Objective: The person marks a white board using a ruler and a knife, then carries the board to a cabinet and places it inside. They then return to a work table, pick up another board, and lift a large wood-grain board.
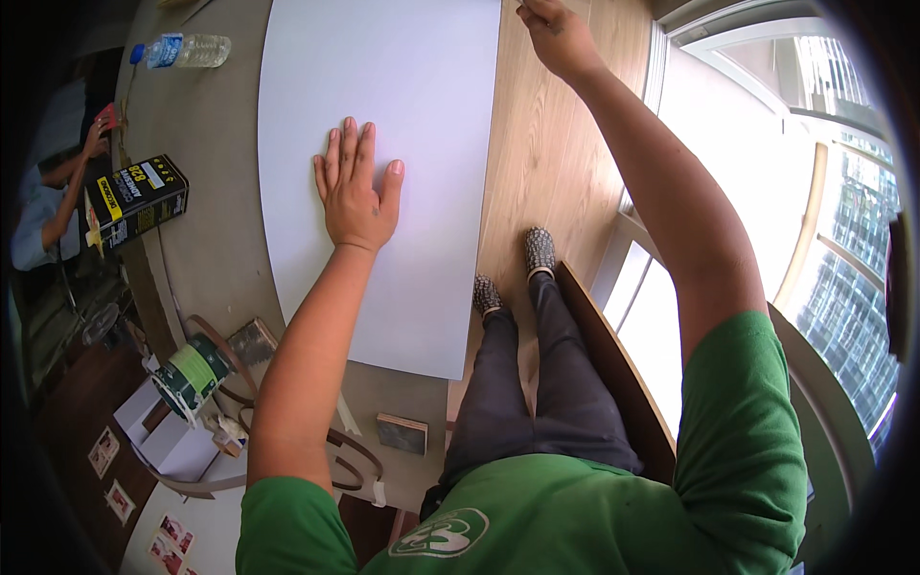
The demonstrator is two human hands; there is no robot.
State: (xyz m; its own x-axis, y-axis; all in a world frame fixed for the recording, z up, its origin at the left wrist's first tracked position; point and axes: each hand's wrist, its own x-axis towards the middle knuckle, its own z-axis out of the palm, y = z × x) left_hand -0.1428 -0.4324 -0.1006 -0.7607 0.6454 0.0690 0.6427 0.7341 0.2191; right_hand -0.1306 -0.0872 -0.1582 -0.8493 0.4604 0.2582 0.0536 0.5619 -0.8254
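Smooth, plain white straight-edged panel (426,259); left hand (356,196) spread flat on it, right hand (561,38) near its right edge, grip unclear.

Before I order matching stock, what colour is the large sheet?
The sheet is bluish white; best view: head.

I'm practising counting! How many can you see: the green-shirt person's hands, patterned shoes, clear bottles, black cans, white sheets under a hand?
Left hand and right hand: 2
Patterned shoes: 2
Clear bottle: 1
Black can: 1
White sheet: 1
Total: 7
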